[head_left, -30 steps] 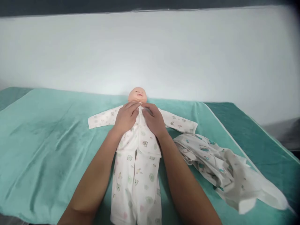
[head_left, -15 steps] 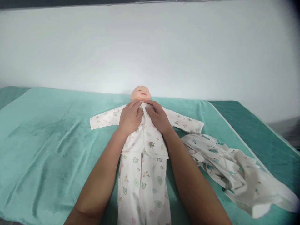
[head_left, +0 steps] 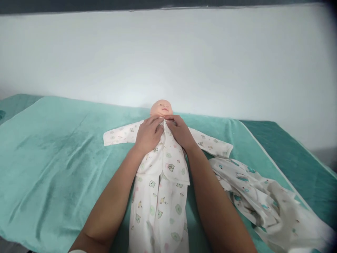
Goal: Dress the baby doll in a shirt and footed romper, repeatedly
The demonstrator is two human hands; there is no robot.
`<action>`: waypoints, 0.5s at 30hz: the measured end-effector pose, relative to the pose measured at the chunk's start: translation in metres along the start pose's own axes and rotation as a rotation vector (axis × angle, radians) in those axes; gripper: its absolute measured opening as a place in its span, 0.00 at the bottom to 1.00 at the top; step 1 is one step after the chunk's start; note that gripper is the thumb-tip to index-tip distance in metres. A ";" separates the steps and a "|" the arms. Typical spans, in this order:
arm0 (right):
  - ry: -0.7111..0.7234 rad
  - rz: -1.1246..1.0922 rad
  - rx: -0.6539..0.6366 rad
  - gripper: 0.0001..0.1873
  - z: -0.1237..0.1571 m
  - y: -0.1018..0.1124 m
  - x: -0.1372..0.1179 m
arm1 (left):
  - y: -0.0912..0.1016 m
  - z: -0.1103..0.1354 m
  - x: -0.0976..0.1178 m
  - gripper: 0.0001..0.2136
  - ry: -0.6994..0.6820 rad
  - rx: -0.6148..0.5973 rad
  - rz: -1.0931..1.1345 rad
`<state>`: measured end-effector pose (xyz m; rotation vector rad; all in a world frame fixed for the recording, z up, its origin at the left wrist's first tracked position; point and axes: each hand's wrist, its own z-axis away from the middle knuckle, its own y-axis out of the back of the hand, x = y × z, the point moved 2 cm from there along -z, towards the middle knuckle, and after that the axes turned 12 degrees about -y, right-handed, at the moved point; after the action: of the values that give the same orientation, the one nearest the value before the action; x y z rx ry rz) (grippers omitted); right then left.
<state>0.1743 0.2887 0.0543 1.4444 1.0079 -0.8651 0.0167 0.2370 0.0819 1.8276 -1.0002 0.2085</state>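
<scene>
In the head view, a person's bare forearms reach in from the near edge toward a doll (head_left: pixel 162 106) laid out on a light green sheet (head_left: pixel 65 147), its head at the far edge, close to the white wall (head_left: pixel 168 56). The left hand (head_left: pixel 149 135) and right hand (head_left: pixel 182 133) rest on the upper chest of a printed white jacket (head_left: pixel 172 160), their fingers meeting at the collar just below the doll's chin. The 2 thumbs lie on either side of the front opening; whether the fingertips pinch the fabric or merely press on it cannot be told.

The jacket's 2 sleeves stretch out flat, 1 to the left and 1 to the right. Its hem overlaps matching printed trousers (head_left: pixel 158 214), which run between the forearms to the near edge. At right, a rumpled white cloth (head_left: pixel 252 193) with teal prints lies just beside the right sleeve's cuff. Darker green fabric (head_left: pixel 295 154) shows farther right, and a dark band (head_left: pixel 168 7) crosses the top of the wall.
</scene>
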 end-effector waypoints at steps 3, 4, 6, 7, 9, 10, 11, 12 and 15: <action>0.041 0.024 -0.018 0.13 0.000 0.001 0.001 | 0.000 -0.001 0.000 0.20 0.012 -0.003 0.000; 0.050 0.030 -0.021 0.14 0.000 0.001 0.001 | 0.000 -0.001 0.000 0.20 0.017 -0.003 0.002; 0.067 0.037 -0.022 0.14 0.000 0.002 0.001 | 0.000 -0.002 0.000 0.20 0.018 -0.004 0.005; 0.076 0.039 -0.020 0.16 0.001 0.002 0.001 | 0.000 -0.002 0.000 0.20 0.016 -0.007 0.006; 0.094 0.046 -0.012 0.18 0.002 0.002 0.000 | 0.000 -0.002 0.000 0.20 0.009 -0.016 0.011; 0.102 0.050 -0.008 0.19 0.002 0.002 0.000 | 0.000 -0.002 -0.001 0.20 0.008 -0.020 0.012; 0.113 0.053 -0.008 0.18 0.002 0.002 -0.001 | 0.000 -0.002 -0.001 0.20 0.009 -0.022 0.013; 0.125 0.054 -0.013 0.18 0.003 0.002 -0.003 | 0.000 -0.002 -0.001 0.20 0.012 -0.024 0.014; 0.141 0.055 -0.031 0.15 0.005 0.002 -0.006 | -0.001 -0.002 -0.002 0.20 0.018 -0.020 0.016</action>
<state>0.1738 0.2835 0.0601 1.5161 1.0765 -0.7120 0.0164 0.2404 0.0811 1.7977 -1.0017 0.2233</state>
